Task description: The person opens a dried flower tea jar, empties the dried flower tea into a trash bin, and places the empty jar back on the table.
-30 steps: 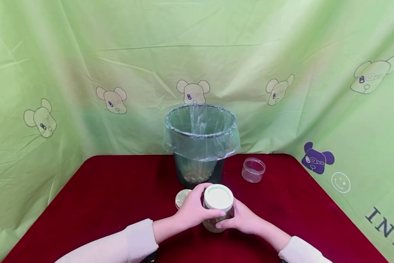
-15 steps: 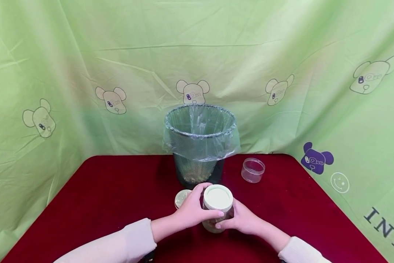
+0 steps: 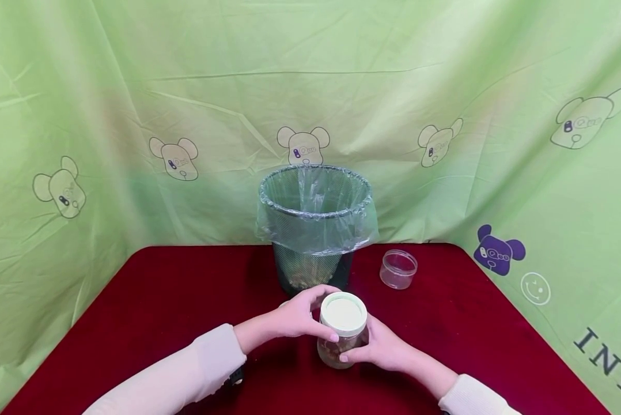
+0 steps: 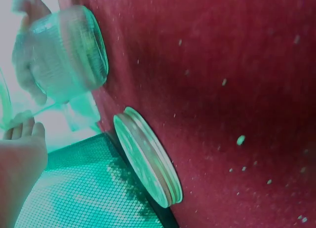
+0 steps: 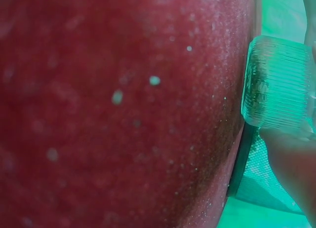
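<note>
A clear ribbed jar (image 3: pixel 331 353) with brownish contents stands upright near the front middle of the table, topped by a pale screw lid (image 3: pixel 344 314). My right hand (image 3: pixel 388 346) grips the jar's body from the right, thumb across its front. From the left, my left hand (image 3: pixel 302 316) spans the lid, fingers behind it and thumb at its front lower edge, with a gap between palm and jar. In the left wrist view, a flat round container (image 4: pixel 148 159) lies beside the wastebasket; the left hand hides most of it in the head view.
A black mesh wastebasket (image 3: pixel 290 262) with a clear plastic liner (image 3: pixel 315 230) stands behind the hands, small bits at its bottom. To its right is a clear round tub (image 3: pixel 398 270). Crumbs dot the red tablecloth (image 3: pixel 186 300); a green printed curtain (image 3: pixel 212 86) surrounds the table.
My left hand has turned and shifted slightly left, its thumb drawing back across the jar's front and its palm covering the round container. The right hand and jar stay nearly where they were.
</note>
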### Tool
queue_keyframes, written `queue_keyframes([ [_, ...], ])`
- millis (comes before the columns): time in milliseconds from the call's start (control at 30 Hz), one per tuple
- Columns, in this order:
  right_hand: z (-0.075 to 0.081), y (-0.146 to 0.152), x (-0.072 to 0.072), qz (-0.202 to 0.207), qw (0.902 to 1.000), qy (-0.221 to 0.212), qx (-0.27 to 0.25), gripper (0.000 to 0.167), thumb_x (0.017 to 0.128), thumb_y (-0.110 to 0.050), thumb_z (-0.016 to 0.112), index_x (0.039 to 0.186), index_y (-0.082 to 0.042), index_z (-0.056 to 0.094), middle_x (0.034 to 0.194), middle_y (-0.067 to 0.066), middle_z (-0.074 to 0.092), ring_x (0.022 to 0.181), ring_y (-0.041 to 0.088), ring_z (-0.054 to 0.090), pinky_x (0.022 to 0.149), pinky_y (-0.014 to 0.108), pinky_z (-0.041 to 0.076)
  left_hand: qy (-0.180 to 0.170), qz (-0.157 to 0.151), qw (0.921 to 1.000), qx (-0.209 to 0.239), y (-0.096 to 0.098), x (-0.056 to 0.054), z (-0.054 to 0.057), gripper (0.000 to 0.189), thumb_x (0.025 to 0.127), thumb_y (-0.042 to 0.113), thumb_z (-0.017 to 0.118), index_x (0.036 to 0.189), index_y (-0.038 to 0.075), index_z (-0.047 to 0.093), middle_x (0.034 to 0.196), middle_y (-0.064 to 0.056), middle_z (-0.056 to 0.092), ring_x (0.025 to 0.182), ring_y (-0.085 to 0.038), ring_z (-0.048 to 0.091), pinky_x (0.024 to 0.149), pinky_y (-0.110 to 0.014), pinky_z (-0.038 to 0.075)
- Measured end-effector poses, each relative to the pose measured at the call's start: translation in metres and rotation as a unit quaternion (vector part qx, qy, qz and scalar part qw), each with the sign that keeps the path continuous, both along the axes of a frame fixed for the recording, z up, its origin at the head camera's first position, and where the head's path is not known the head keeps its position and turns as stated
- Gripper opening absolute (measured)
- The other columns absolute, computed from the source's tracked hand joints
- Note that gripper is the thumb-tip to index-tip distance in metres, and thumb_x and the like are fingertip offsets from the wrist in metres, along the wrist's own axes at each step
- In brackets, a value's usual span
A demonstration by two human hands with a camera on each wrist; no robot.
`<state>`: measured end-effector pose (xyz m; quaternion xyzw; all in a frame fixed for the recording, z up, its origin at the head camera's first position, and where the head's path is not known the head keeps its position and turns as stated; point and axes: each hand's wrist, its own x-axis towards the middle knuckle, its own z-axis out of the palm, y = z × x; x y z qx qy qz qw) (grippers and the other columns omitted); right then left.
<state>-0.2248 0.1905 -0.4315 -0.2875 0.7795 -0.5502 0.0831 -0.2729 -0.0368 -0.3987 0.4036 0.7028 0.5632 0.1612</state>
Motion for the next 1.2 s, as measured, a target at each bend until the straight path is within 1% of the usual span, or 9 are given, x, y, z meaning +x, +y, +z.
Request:
queue_keyframes([
  [67,0.0,0.0,0.0,0.003,1.0,0.001,-0.002,0.079,0.077,-0.009,0.081,0.14,-0.003,0.034,0.13,0.01,0.052,0.118,0.018,0.052,0.098,0.025,0.041,-0.002,-0.016,0.9999,0.003,0.001,-0.003,0.0,0.069,0.072,0.002,0.082,0.132,0.004,0.048,0.121,0.0,0.059,0.116,-0.013,0.055,0.103,-0.034,0.038],
  [133,0.0,0.0,0.0,0.004,1.0,0.002,-0.002,0.079,0.077,-0.009,0.081,0.14,-0.003,0.034,0.13,0.01,0.052,0.118,0.018,0.052,0.098,0.025,0.042,-0.003,-0.022,0.9997,0.004,0.002,-0.004,0.0,0.069,0.071,0.001,0.083,0.132,0.003,0.048,0.121,0.0,0.059,0.116,-0.014,0.055,0.104,-0.033,0.037],
  [233,0.0,0.001,0.0,0.002,1.0,0.004,0.0,0.078,0.077,-0.01,0.081,0.14,-0.004,0.035,0.13,0.01,0.052,0.118,0.018,0.052,0.098,0.025,0.042,0.001,-0.008,0.9999,-0.01,0.002,-0.003,0.001,0.068,0.072,0.005,0.083,0.131,0.006,0.049,0.119,0.004,0.06,0.115,-0.011,0.055,0.103,-0.032,0.037],
  [333,0.0,0.001,0.0,-0.003,1.0,0.008,0.004,0.078,0.077,-0.011,0.082,0.139,-0.004,0.036,0.129,0.009,0.053,0.118,0.017,0.052,0.098,0.025,0.041,0.011,0.017,0.9995,-0.024,0.002,0.002,0.003,0.068,0.073,0.011,0.084,0.132,0.009,0.05,0.118,0.007,0.06,0.114,-0.009,0.056,0.102,-0.033,0.038],
  [500,0.0,0.001,0.001,0.005,0.9999,0.014,-0.003,0.075,0.078,-0.011,0.081,0.138,0.0,0.037,0.128,0.012,0.054,0.116,0.017,0.055,0.097,0.025,0.042,0.035,0.079,0.9954,-0.04,0.004,0.014,0.002,0.07,0.072,0.02,0.087,0.132,0.013,0.051,0.118,0.009,0.06,0.112,-0.008,0.056,0.099,-0.033,0.041],
  [600,0.0,0.001,0.001,0.011,0.9998,0.011,-0.012,0.074,0.078,-0.01,0.081,0.137,0.002,0.037,0.127,0.014,0.053,0.115,0.017,0.055,0.097,0.025,0.043,0.054,0.124,0.9893,-0.054,0.005,0.021,0.001,0.072,0.07,0.027,0.088,0.131,0.014,0.051,0.118,0.01,0.059,0.11,-0.007,0.056,0.097,-0.032,0.043],
  [667,-0.001,0.0,0.001,0.012,0.9998,0.01,-0.015,0.074,0.078,-0.009,0.081,0.137,0.002,0.037,0.127,0.014,0.053,0.115,0.017,0.055,0.097,0.025,0.043,0.061,0.146,0.9858,-0.057,0.006,0.025,0.0,0.074,0.069,0.03,0.088,0.131,0.014,0.052,0.118,0.009,0.059,0.109,-0.008,0.056,0.096,-0.032,0.044],
  [933,-0.002,0.0,0.0,0.018,0.9996,0.008,-0.021,0.073,0.078,-0.007,0.08,0.137,0.0,0.037,0.127,0.012,0.053,0.115,0.018,0.055,0.097,0.026,0.044,0.075,0.205,0.9742,-0.056,0.011,0.037,-0.001,0.074,0.067,0.035,0.089,0.128,0.013,0.052,0.117,0.008,0.059,0.108,-0.01,0.056,0.095,-0.037,0.045],
  [1200,-0.004,0.0,-0.001,0.019,0.9996,-0.003,-0.021,0.075,0.077,-0.008,0.08,0.138,-0.001,0.036,0.128,0.014,0.053,0.112,0.019,0.058,0.094,0.028,0.047,0.097,0.276,0.9542,-0.065,0.021,0.048,-0.004,0.076,0.065,0.041,0.089,0.125,0.011,0.052,0.114,0.005,0.06,0.105,-0.012,0.057,0.091,-0.035,0.047],
])
